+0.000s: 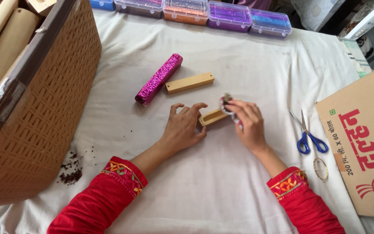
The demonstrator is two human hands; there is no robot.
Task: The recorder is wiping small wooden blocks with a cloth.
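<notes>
Both arms are seen coming up from the bottom edge of the frame, angled inward so the hands meet just below centre. The left hand is laid palm down, fingers spread and curled a bit at the tips, thumb tucked toward the right. The right hand is turned back-up, fingers bent and pinched together at the upper left of the hand, so it's closed around something small. Both forearms are left bare from wrist to mid-arm, with red sleeves pushed up, embroidered cuffs shown at lower left and lower right. Wrists are kept fairly straight, elbows out of frame.
</notes>
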